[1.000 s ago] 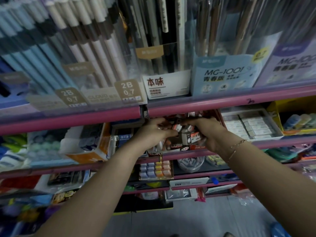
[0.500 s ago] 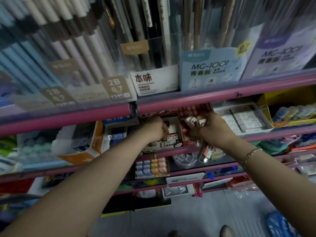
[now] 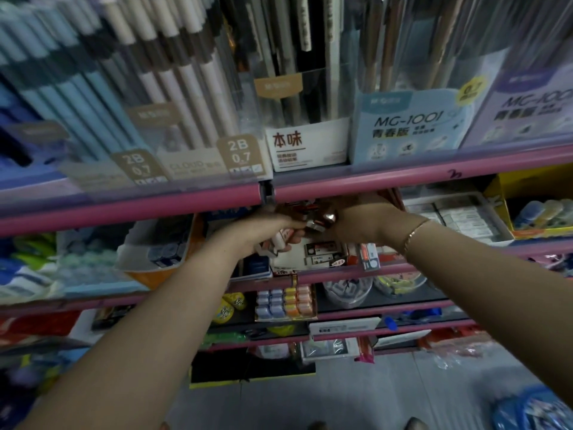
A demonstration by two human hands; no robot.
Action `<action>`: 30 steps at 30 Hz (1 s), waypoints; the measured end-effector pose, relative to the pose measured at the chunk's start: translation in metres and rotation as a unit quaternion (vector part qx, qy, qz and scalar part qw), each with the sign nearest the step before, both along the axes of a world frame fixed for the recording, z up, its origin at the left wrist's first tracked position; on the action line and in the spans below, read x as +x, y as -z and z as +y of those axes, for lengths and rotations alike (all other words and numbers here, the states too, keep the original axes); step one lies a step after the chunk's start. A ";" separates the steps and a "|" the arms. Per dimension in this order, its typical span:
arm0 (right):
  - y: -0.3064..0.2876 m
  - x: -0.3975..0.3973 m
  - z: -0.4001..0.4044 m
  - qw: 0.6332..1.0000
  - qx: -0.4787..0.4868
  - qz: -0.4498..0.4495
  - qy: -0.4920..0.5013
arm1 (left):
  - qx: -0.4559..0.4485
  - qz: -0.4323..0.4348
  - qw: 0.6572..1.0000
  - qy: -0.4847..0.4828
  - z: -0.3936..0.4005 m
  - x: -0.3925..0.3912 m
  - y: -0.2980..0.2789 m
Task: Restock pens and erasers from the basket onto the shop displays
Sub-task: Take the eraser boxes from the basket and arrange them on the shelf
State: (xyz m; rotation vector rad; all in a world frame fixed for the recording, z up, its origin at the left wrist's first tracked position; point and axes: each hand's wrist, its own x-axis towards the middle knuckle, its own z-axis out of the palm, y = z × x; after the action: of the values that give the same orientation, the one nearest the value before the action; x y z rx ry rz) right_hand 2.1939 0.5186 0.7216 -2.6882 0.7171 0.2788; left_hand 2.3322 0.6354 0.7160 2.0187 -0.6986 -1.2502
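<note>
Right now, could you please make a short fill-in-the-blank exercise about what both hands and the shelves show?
1. Both hands reach under a shelf rail coloured ____.
2. The bracelet is on the ____ wrist.
3. The left hand holds small ____ over the eraser box.
4. The beige labels read 2B and ____.

Missing words: pink; right; erasers; 0.7

My left hand and right hand meet over the eraser box, which sits under the pen display, left of the tray.
</note>
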 end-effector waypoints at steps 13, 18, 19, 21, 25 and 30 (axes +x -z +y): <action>0.008 0.001 -0.010 0.995 0.094 -0.002 0.045 | 0.041 -0.028 0.998 -0.039 -0.010 -0.011 0.005; 0.009 -0.011 -0.016 0.986 0.127 -0.039 0.097 | 0.116 -0.125 0.985 0.002 -0.031 -0.023 0.019; 0.008 -0.013 -0.016 0.987 0.123 -0.049 0.091 | 0.130 -0.133 0.983 0.009 -0.035 -0.024 0.023; 0.006 -0.016 -0.015 0.989 0.108 -0.069 0.077 | 0.135 -0.143 0.980 0.005 -0.038 -0.026 0.027; 0.008 -0.019 -0.012 0.988 0.087 -0.098 0.076 | 0.118 -0.217 0.969 0.009 -0.035 -0.026 0.032; 0.014 -0.022 -0.003 0.997 0.038 -0.053 0.033 | 0.134 -0.262 0.955 0.044 -0.025 -0.029 0.035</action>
State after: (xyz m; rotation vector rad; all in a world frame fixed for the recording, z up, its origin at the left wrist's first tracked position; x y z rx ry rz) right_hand 2.1723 0.5156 0.7077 -2.5808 0.7477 0.1431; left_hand 2.3029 0.6101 0.6810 2.6129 -0.9081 -0.8899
